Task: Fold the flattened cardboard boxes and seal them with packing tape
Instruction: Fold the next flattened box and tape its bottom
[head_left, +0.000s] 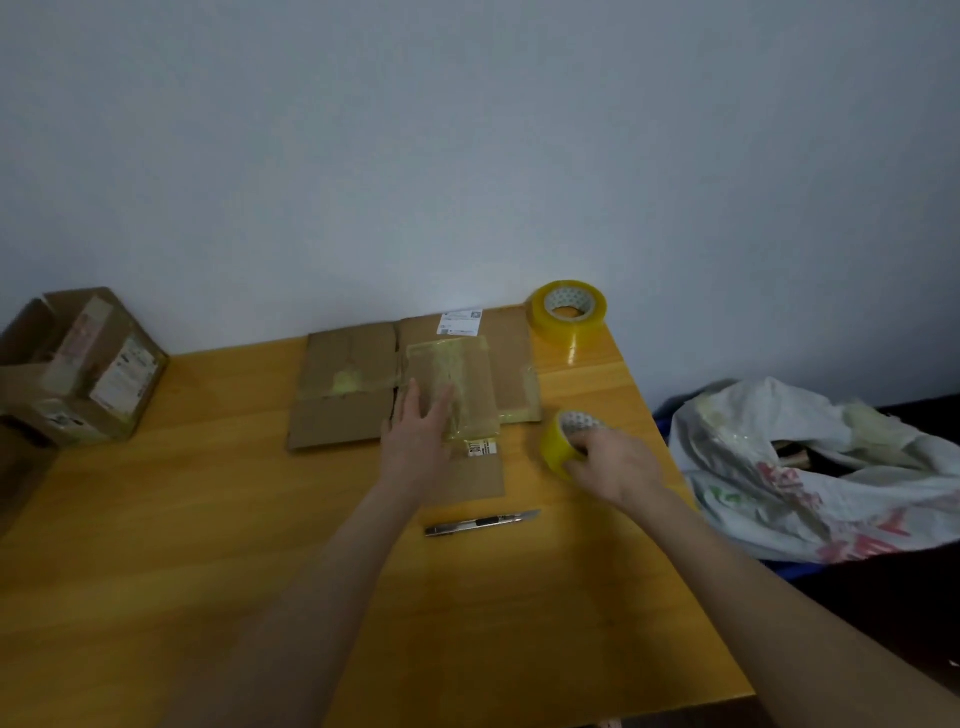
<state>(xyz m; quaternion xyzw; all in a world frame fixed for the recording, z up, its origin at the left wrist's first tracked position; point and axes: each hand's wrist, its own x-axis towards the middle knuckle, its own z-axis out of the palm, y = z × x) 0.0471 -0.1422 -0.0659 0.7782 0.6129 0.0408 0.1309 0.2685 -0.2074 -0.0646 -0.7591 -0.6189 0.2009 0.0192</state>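
Two flattened boxes (348, 395): lying overlapped at the middle of the table (208, 545), toward the wall. The smaller box (467, 364), glossy with old tape, is sitting on top of the larger one.
Left hand (418, 436): resting palm-down on the smaller box, fingers straight and slightly spread, pinning it flat.
Right hand (615, 467): gripping the tape roll (558, 449) just right of the boxes, fingers curling round its rim. The roll is standing tilted on its edge on the table.
Spare roll (569, 312): lying flat at the far right corner, just beside the larger box.
Knife (480, 522): lying just in front of the smaller box, between the two forearms, blade end pointing right.
Built box (78, 369): standing at the far left edge, top flaps partly open.
Bag (810, 467): slumping beside the table on the right.
Step in hand: probably readying the tape while the smaller box is waiting, not yet opened up.
Doing it well: the roll is getting in the way of folding, so it is worth parking it within reach. Both hands are then free for squaring the sleeve, closing the short flaps before the long ones, and holding the seam shut while taping across it.
Watching for: old tape stiffening the creases, and the knife lying close to the wrists.
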